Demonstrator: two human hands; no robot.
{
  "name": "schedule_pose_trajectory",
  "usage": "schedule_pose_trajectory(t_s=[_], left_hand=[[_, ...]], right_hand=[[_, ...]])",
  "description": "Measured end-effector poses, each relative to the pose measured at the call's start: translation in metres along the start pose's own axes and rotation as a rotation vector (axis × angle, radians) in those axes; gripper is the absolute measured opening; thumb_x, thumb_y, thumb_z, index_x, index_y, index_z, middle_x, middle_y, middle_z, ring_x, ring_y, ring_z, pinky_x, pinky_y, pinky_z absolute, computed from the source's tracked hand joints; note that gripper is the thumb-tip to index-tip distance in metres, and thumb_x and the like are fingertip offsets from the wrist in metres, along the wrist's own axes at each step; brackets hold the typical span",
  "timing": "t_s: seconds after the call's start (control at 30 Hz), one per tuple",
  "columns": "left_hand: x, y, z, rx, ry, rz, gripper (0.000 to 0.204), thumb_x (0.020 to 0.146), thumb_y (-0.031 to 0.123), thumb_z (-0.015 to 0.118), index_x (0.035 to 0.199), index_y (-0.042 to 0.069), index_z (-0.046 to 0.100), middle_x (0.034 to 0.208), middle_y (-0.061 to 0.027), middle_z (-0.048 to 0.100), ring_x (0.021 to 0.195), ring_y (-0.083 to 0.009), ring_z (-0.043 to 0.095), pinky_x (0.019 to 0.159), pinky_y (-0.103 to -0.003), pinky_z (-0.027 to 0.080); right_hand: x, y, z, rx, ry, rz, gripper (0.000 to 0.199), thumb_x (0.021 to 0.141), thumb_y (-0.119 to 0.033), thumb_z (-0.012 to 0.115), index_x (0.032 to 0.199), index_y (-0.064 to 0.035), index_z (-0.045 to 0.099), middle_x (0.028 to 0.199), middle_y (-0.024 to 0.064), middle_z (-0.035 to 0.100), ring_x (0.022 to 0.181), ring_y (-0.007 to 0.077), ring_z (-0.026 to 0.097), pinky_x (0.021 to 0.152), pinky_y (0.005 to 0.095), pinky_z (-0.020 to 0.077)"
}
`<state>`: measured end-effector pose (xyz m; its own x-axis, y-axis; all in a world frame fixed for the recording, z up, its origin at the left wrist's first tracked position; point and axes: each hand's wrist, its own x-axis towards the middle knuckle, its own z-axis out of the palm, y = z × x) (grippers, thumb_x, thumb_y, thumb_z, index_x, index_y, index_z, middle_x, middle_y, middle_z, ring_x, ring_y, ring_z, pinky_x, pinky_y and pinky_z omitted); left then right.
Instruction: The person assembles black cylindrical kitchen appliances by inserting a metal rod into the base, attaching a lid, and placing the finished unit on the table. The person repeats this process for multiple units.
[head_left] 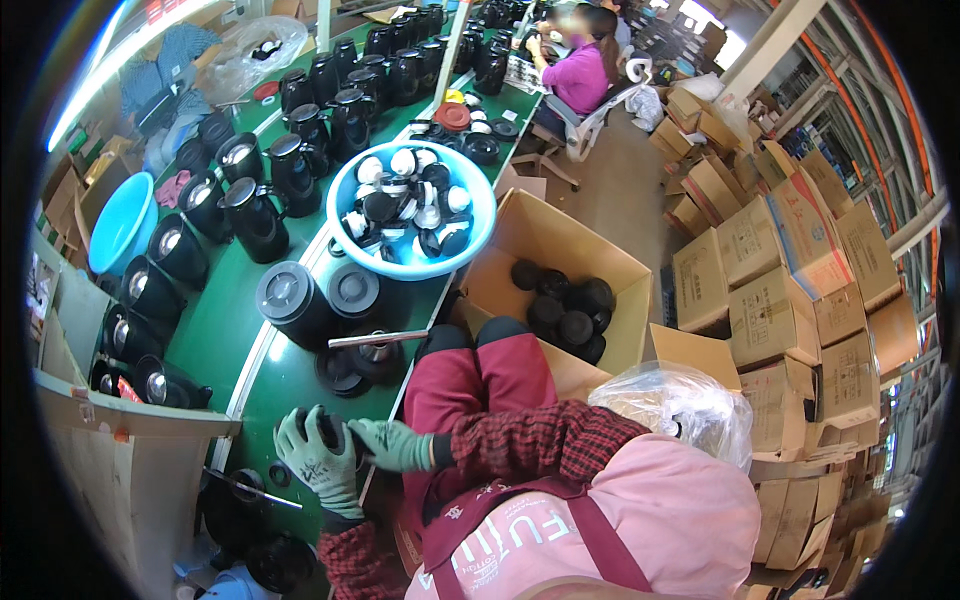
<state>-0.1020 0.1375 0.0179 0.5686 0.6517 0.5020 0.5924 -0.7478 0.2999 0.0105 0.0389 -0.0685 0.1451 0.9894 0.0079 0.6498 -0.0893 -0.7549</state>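
Note:
I sit at the edge of a green table (225, 320), wearing grey-green gloves and plaid sleeves. My left hand (318, 468) lies over a small black round part (330, 428) at the table's near edge, fingers curled on it. My right hand (392, 446) reaches in from the right and touches the same part from its side. Most of the part is hidden under the gloves. Just beyond my hands lie black round lids (345, 370) and a thin metal rod (378, 339).
A blue basin (478, 215) with black and white caps stands ahead. Black jugs (255, 215) line the table. An open cardboard box (560, 240) with black lids sits to the right. Stacked cartons (780, 300), a plastic bag (680, 405), and a seated person (580, 70) are further off.

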Motion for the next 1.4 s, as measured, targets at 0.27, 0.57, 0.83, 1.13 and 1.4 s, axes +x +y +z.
schedule_pose_trajectory(t_s=[0.27,0.57,0.83,1.13,1.4], left_hand=[[0.047,-0.016,-0.024,-0.285,-0.401,0.229,0.044,0.076,0.024,0.08,0.115,0.012,0.063,0.116,-0.0141,0.058,0.113,-0.0386,0.054,0.102,-0.053,0.043],[0.015,-0.002,-0.014,0.003,-0.085,0.128,0.031,0.084,0.021,0.072,0.113,0.011,0.064,0.108,-0.0063,0.065,0.106,-0.0318,0.058,0.098,-0.05,0.042],[0.031,-0.031,-0.016,-0.187,-0.189,0.357,0.043,0.073,0.017,0.076,0.115,0.012,0.064,0.109,-0.006,0.066,0.11,-0.0308,0.059,0.101,-0.049,0.042],[-0.001,-0.039,-0.043,0.193,-0.137,-0.124,0.07,0.081,0.045,0.078,0.137,0.008,0.056,0.129,-0.0188,0.056,0.12,-0.0392,0.052,0.101,-0.054,0.04],[-0.01,-0.037,-0.057,0.052,-0.174,0.045,0.057,0.079,0.039,0.08,0.126,0.011,0.063,0.118,-0.0128,0.059,0.111,-0.0332,0.056,0.094,-0.049,0.041]], right_hand=[[0.041,0.033,-0.048,0.151,-0.141,-0.131,0.047,0.085,-0.017,0.069,0.128,-0.007,0.053,0.107,0.0212,0.067,0.103,0.0412,0.065,0.087,0.0462,0.0525],[-0.001,-0.017,0.016,-0.001,0.106,0.038,0.057,0.087,-0.025,0.065,0.134,0.0021,0.049,0.109,0.0207,0.064,0.097,0.0368,0.066,0.084,0.0444,0.0528],[0.021,-0.004,-0.013,-0.025,-0.105,-0.041,0.06,0.083,-0.027,0.066,0.134,0.0007,0.048,0.108,0.0213,0.064,0.099,0.0394,0.067,0.084,0.0462,0.0527],[0.018,-0.077,-0.154,0.614,0.091,-0.176,0.069,0.089,-0.04,0.076,0.139,0.0001,0.053,0.125,0.0164,0.063,0.114,0.024,0.063,0.097,0.039,0.0493],[-0.034,-0.185,-0.227,1.023,0.063,-0.608,0.093,0.089,-0.061,0.065,0.148,0.0067,0.041,0.137,0.0285,0.054,0.123,0.0351,0.06,0.1,0.0468,0.0505]])
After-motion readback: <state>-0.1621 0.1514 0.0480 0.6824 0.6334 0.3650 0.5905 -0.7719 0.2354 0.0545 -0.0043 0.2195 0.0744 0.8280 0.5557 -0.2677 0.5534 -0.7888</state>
